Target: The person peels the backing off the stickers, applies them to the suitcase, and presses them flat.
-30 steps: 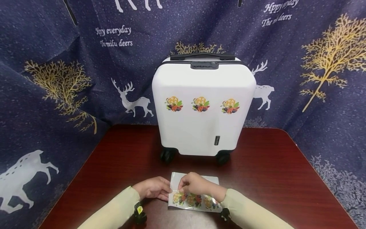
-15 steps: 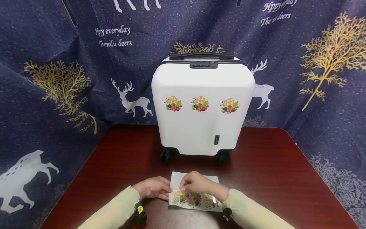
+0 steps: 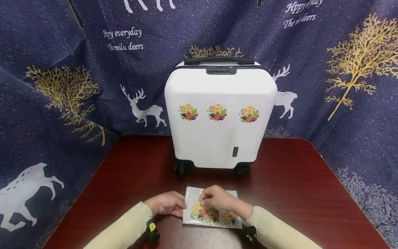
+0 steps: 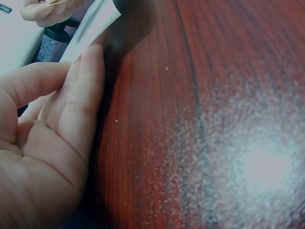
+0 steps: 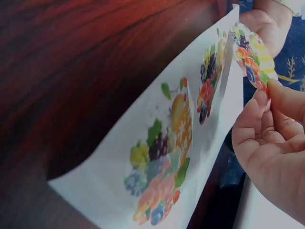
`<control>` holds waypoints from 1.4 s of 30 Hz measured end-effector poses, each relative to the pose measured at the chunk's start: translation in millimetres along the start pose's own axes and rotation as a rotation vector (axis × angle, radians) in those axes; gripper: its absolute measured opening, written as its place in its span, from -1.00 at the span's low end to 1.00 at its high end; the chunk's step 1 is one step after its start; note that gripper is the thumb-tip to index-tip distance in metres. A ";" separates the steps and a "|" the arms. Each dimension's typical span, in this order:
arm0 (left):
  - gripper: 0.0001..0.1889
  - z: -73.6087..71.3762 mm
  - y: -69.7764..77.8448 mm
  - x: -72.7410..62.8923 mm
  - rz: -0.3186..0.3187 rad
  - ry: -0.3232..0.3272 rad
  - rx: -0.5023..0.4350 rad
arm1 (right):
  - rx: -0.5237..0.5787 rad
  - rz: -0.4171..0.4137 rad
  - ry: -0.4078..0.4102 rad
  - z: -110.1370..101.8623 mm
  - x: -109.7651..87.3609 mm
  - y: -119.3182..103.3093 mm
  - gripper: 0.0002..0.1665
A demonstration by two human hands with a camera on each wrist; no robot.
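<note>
Thumb and fingertip of the right hand point(image 3: 219, 199) pinch the edge of a fruit sticker point(image 5: 255, 55), watched by me over the wrist camera from a distance. The sticker stands lifted above the left end of a white sheet point(image 3: 192, 194), reaching from the pinch leftward and toward the person's side; whether its far edge clears the sheet entirely, I cannot tell. At that same end, the left hand point(image 3: 168, 203) grips the sheet's left edge between thumb and fingers, the sticker lying between the two hands.

The sheet's long axis runs left to right across the red-brown table point(image 3: 133, 166). Along it, to the right of the lifted one, I see a middle sticker point(image 5: 209, 78) and an end sticker point(image 5: 159, 157), both flat.

Beyond the sheet, apart from both hands, a white suitcase point(image 3: 214, 141) stands upright on its wheels, three matching stickers point(image 3: 217, 112) in a row across its front. The right hand is directly before it, the left hand off to its left. A dark blue deer-print cloth point(image 3: 62, 41) hangs behind.
</note>
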State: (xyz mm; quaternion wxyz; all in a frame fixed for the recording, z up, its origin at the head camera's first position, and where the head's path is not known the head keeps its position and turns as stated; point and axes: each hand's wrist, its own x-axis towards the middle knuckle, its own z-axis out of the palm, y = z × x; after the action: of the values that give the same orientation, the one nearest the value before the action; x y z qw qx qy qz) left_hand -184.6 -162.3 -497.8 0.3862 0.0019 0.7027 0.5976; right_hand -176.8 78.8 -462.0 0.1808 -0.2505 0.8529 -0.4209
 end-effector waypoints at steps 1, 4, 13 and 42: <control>-0.72 0.3 0.2 -0.2 -0.001 0.000 -0.001 | -0.001 0.004 0.006 -0.8 -0.5 1.0 -0.93; -0.74 1.4 0.3 -0.8 -0.001 0.000 -0.003 | 0.016 0.020 0.021 -3.8 -2.7 2.8 -0.93; -0.74 1.5 0.2 0.7 -0.016 0.024 0.006 | 0.097 -0.046 0.116 -19.2 -3.1 -3.7 -0.87; -0.75 -1.1 -0.1 1.3 -0.017 -0.009 -0.006 | 0.076 -0.089 0.317 -44.9 13.1 -39.3 -0.85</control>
State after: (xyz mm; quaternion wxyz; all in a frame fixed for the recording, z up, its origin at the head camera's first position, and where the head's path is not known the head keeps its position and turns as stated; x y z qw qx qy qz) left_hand -186.1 -162.6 -498.6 0.3941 -0.0024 0.6994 0.5963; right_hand -199.9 79.0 -405.5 0.0347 -0.2114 0.8423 -0.4946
